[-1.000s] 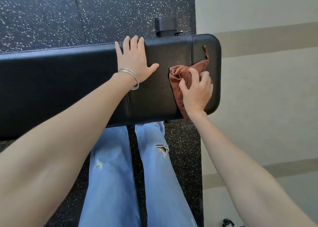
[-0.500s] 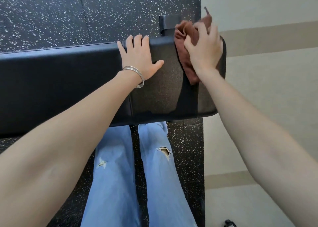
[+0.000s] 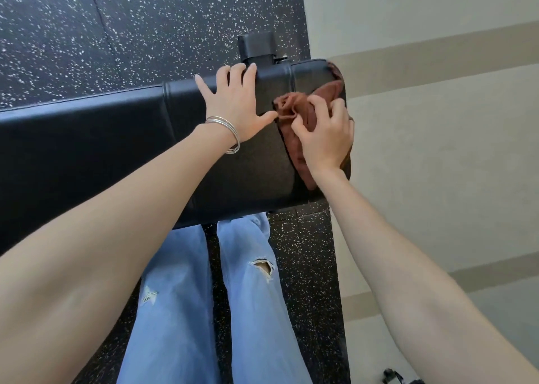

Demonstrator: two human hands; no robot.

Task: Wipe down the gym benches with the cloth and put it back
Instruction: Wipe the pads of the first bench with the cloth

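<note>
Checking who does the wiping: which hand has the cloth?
The right hand grips the brown cloth; the left hand, with bangles, lies flat on the bench.

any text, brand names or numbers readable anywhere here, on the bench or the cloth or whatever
None can be read. The black bench pad shows no label or logo, the brown cloth under the right hand shows no tag, and the bracelets on the left hand wrist show no visible engraving.
</note>
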